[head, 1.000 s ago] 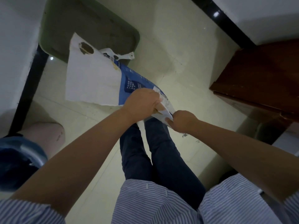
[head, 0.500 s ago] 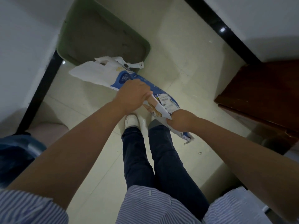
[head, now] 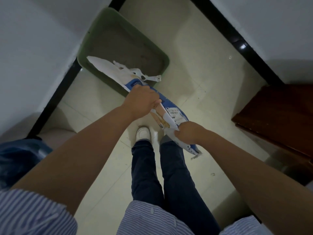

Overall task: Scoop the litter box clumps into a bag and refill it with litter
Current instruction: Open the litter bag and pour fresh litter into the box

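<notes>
Litter bag (head: 171, 107), blue and white and crumpled flat, hangs slanted between my two hands above the tiled floor (head: 194, 68). From my head camera, my left hand (head: 141, 100) is fisted around the bag's middle, fingers curled tight over the folded plastic. My right hand (head: 188, 133) pinches the lower end near the barcode label, knuckles up. The torn white mouth of the bag reaches over the near rim of the green litter box (head: 157, 51), which sits in the corner against the wall and holds grey litter. My white shoe (head: 143, 133) stands below the bag. A brown wooden cabinet (head: 277, 116) is at my right.
</notes>
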A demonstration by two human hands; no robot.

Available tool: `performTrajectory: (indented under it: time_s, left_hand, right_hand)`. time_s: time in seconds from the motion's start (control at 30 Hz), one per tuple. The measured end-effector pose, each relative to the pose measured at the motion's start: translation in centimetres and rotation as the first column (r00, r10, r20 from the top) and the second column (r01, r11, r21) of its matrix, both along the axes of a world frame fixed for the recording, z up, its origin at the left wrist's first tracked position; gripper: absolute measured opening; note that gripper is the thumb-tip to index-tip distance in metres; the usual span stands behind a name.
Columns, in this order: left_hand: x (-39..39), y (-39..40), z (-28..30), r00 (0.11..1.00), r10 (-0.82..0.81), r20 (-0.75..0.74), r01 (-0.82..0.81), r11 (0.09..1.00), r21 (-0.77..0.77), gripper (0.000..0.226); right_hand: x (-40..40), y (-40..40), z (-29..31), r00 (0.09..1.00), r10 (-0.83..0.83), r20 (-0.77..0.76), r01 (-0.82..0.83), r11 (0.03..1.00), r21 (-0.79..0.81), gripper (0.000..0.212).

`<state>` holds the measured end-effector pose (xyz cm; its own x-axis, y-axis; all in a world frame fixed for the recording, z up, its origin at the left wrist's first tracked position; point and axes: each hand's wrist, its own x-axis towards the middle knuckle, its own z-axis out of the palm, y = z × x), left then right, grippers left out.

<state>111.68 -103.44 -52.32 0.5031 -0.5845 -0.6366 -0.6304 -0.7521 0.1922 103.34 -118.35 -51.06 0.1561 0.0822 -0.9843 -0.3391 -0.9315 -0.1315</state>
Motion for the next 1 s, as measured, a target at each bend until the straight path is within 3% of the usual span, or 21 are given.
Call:
performTrajectory:
  time_s: [0.33,0.73,1.0]
  left_hand:
    - [0.1,0.8,0.2,1.0,0.027,0.016,-0.026,0.998,-0.066,0.032]
    - [2.2,2.1,1.8,0.979,0.205,-0.018,-0.205,0.979,-0.005,0.032]
    - [2.3,2.4,1.9,0.975,0.223,-0.021,-0.222,0.975,0.017,0.037]
  right_hand:
    - [0.2,0.6,0.5,0.999,-0.039,0.006,0.039,0.999,-0.008,0.044]
    - [3.2,2.3,0.9,0.998,-0.07,0.0,0.07,0.997,0.014,0.036]
    - [3.7,2.3,0.8,0.997,-0.074,0.001,0.074,0.997,-0.002,0.038]
